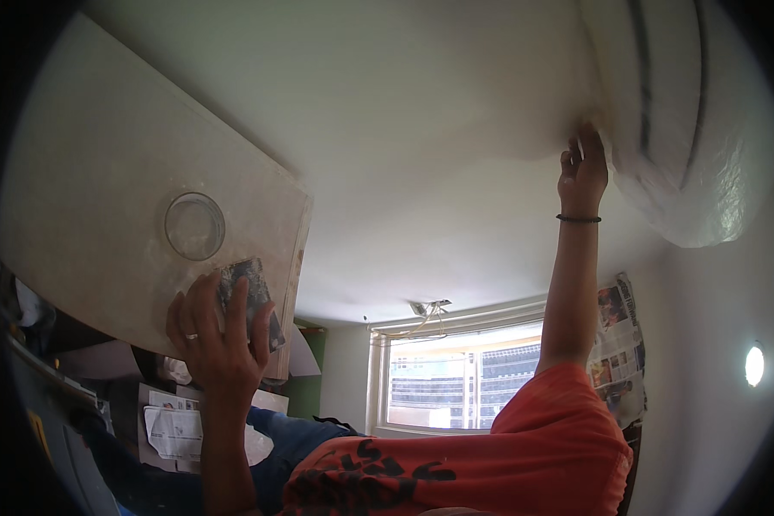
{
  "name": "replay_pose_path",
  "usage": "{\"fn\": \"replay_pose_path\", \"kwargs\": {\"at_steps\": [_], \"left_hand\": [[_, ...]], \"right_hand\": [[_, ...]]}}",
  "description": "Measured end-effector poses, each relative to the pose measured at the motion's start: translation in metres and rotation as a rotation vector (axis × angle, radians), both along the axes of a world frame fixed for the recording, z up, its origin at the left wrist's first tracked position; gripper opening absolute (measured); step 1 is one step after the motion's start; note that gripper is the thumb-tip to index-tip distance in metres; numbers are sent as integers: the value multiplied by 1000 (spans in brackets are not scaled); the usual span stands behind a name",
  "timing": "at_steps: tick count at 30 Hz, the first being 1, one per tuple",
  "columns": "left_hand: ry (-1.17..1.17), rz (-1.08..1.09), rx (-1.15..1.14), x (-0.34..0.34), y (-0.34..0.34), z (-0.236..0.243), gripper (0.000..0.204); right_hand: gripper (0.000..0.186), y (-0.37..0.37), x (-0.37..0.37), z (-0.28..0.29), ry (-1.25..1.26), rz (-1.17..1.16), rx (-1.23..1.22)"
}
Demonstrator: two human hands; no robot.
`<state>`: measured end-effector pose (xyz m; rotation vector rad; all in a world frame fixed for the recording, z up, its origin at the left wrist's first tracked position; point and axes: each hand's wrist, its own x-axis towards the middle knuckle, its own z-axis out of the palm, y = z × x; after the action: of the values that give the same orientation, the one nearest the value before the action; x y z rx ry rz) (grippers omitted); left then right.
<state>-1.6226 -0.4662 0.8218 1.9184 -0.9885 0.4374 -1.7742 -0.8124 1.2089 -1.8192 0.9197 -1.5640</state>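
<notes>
My left hand [219, 331], a ring on one finger, is closed on a dark grey rectangular sanding pad [262, 297] with whitish dust on it. The pad lies against a pale, dusty flat board [103, 198], close to its right edge. Just beyond it, a clear round ring or shallow dish [194, 225] sits on the board. My right arm is stretched far out, with a dark bracelet at the wrist. The right hand [583, 176] holds nothing that I can see; its fingers are extended beside a translucent plastic sheet [722, 198], and whether they touch it I cannot tell.
A smooth white surface [439, 172] spans the middle. Loose wires hang from a small fitting [430, 307] above a window [464, 374]. Newspaper [619, 344] covers part of the right side. Printed papers [174, 430] lie at the lower left, and a bright lamp [754, 365] shines at right.
</notes>
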Motion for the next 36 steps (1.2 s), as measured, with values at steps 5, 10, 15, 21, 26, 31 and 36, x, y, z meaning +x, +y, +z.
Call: {"fn": "replay_pose_path", "kwargs": {"at_steps": [5,10,15,21,26,31,36], "left_hand": [[26,-13,13,0,0,1,39],[15,-4,11,1,-1,1,35],[19,7,-6,0,-1,0,35],[-11,30,20,-2,-2,4,34],[-71,20,56,-3,-2,9,33],[-142,34,18,-2,-4,9,35],[-77,62,93,-10,1,11,35]], "right_hand": [[34,1,-15,-3,-39,144,-32],[22,-1,-15,4,-106,412,-57],[22,-20,2,6,-276,492,-4],[24,-19,28,-2,-433,482,-34],[28,-10,50,-5,-612,467,-5],[24,-37,54,-10,-678,408,140],[29,-121,42,-23,-592,575,86]]}}
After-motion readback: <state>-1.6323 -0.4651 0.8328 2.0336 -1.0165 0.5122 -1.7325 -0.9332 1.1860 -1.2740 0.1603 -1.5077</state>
